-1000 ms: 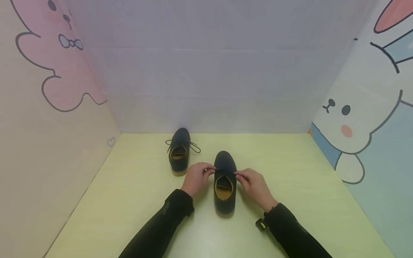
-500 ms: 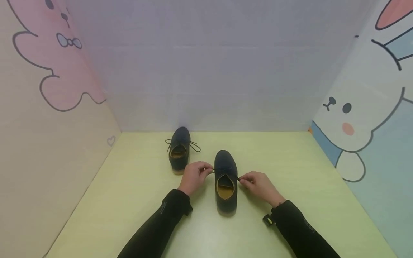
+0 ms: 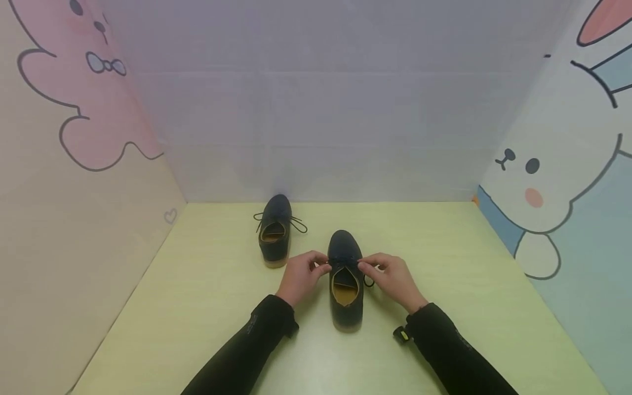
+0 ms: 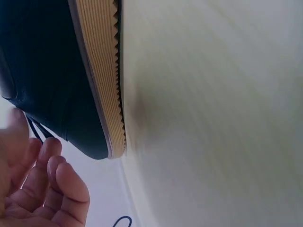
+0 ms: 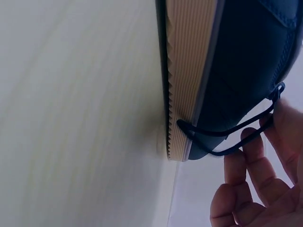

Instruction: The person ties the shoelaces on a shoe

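Observation:
A dark navy lace-up shoe (image 3: 345, 315) stands on the table with its toe pointing away from me. At its left side my left hand (image 3: 302, 277) pinches the shoelace (image 4: 34, 127) close to the eyelets, thumb and forefinger together. On the opposite side my right hand (image 3: 392, 280) pinches the lace near the knot. From those fingers a lace loop (image 5: 222, 134) hangs down along the tan ridged sole (image 5: 187, 71). The knot itself is too small to make out in the head view, and the fingers partly cover the lace.
The matching shoe (image 3: 275, 252), its laces spread to both sides, stands farther back on the left, close beyond my left hand. A pale wall (image 3: 326, 175) closes off the back of the yellow table (image 3: 434, 230). Cartoon-printed panels flank both sides.
My right hand first drew outward from the shoe with the lace, then came back in to its side, where a loop now shows. My left hand shifted slightly outward and back.

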The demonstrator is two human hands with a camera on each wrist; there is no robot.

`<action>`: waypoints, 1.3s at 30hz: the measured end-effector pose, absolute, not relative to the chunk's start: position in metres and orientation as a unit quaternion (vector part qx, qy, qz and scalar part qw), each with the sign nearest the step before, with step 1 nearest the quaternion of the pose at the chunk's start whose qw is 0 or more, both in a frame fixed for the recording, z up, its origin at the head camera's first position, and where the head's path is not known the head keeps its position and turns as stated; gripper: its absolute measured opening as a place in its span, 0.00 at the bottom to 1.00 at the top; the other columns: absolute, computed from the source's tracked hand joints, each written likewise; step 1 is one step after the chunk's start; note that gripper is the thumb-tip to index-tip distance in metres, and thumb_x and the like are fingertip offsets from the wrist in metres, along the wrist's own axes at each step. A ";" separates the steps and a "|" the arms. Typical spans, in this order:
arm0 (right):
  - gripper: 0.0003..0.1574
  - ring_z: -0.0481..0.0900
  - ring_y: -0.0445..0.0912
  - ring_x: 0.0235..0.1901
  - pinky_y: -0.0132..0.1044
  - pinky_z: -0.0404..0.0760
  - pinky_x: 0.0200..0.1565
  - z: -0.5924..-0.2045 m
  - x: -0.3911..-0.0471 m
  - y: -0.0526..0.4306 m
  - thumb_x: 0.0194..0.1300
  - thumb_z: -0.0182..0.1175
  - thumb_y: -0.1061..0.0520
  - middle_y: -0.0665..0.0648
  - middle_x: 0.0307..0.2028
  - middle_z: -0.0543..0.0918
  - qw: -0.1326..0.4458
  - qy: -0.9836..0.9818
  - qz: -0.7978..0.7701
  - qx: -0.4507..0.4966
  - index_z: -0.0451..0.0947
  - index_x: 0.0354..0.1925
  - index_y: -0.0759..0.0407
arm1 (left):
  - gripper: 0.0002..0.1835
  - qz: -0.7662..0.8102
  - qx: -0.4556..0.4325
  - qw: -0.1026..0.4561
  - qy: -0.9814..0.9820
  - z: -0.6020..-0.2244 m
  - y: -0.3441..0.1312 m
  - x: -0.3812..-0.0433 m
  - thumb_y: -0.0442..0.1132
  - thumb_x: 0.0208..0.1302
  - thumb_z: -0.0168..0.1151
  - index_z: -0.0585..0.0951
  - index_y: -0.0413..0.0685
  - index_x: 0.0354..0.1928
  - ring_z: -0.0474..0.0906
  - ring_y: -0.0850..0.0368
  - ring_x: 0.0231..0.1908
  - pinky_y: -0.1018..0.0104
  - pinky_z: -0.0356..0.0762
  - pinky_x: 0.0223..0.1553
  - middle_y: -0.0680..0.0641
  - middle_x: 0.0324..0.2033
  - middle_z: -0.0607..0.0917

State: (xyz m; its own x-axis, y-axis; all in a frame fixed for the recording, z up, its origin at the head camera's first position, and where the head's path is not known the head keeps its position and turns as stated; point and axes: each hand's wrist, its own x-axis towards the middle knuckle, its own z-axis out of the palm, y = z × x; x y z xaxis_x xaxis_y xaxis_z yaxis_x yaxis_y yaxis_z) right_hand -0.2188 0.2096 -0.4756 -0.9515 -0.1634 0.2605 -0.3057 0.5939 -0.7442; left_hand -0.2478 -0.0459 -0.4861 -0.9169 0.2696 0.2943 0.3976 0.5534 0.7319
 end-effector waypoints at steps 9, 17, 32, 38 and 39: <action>0.14 0.89 0.52 0.51 0.38 0.85 0.52 -0.478 -0.220 0.213 0.78 0.65 0.52 0.56 0.47 0.93 0.044 -0.874 0.470 0.110 0.91 0.51 0.57 | 0.09 -0.401 -0.196 0.077 -0.891 -0.489 -0.040 -0.257 0.37 0.66 0.75 0.91 0.47 0.47 0.77 0.65 0.26 0.68 0.76 0.35 0.48 0.43 0.94; 0.15 0.87 0.48 0.48 0.40 0.83 0.51 -0.479 -0.219 0.219 0.79 0.63 0.49 0.55 0.47 0.93 0.033 -0.876 0.469 0.104 0.90 0.51 0.55 | 0.02 -0.385 -0.198 0.058 -0.899 -0.487 -0.050 -0.254 0.36 0.70 0.72 0.87 0.46 0.40 0.81 0.60 0.34 0.63 0.80 0.41 0.50 0.38 0.92; 0.24 0.84 0.48 0.42 0.38 0.79 0.44 -0.479 -0.208 0.245 0.81 0.59 0.47 0.63 0.48 0.89 -0.022 -0.893 0.449 -0.008 0.83 0.57 0.66 | 0.02 -0.371 -0.149 0.020 -0.916 -0.474 -0.075 -0.249 0.37 0.71 0.71 0.88 0.50 0.42 0.78 0.59 0.33 0.61 0.78 0.41 0.52 0.38 0.90; 0.18 0.85 0.50 0.40 0.35 0.81 0.39 -0.478 -0.197 0.231 0.80 0.62 0.50 0.63 0.46 0.89 -0.012 -0.872 0.489 0.020 0.82 0.56 0.64 | 0.17 -0.378 -0.206 0.020 -0.903 -0.448 -0.041 -0.259 0.45 0.75 0.68 0.87 0.51 0.62 0.78 0.55 0.37 0.60 0.77 0.41 0.49 0.48 0.90; 0.17 0.85 0.50 0.39 0.35 0.81 0.38 -0.479 -0.198 0.228 0.80 0.63 0.52 0.62 0.45 0.89 -0.015 -0.867 0.497 0.032 0.82 0.55 0.64 | 0.20 -0.375 -0.219 0.011 -0.901 -0.445 -0.033 -0.262 0.45 0.74 0.69 0.85 0.52 0.65 0.79 0.55 0.38 0.60 0.78 0.42 0.49 0.50 0.91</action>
